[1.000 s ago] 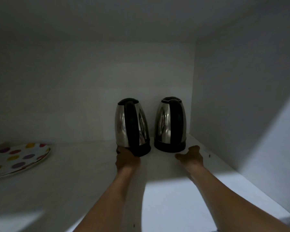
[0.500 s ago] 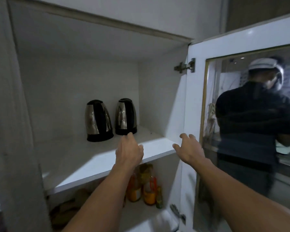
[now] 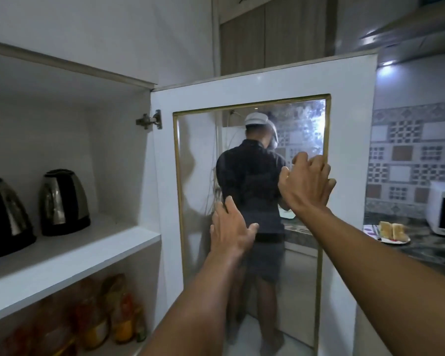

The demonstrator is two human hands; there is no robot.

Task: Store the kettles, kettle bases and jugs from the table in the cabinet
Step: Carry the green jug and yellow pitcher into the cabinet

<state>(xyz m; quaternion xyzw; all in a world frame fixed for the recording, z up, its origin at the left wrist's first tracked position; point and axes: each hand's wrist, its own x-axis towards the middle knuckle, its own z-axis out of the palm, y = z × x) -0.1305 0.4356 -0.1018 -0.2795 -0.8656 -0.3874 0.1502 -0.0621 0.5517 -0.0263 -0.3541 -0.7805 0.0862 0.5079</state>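
Two steel kettles with black bases stand side by side on the cabinet's upper shelf (image 3: 70, 255) at the left: one kettle (image 3: 63, 201) further in, the other kettle (image 3: 4, 218) at the frame's left edge. My left hand (image 3: 230, 231) is out of the cabinet, empty with fingers apart, in front of the glass of the open cabinet door (image 3: 267, 80). My right hand (image 3: 305, 185) is higher, empty, fingers loosely curled near the gold trim at the glass pane's right side. Whether either hand touches the door I cannot tell.
Bottles (image 3: 121, 314) crowd the shelf below. Through the glass a person in dark clothes (image 3: 252, 191) stands at a counter, back turned. At the right, a microwave (image 3: 443, 213) and a plate with bread (image 3: 392, 233) sit on the dark countertop.
My view swung right, from the shelf interior to the open door. Both hands came away from the kettles, out of the cabinet, and rose to the door's glass.
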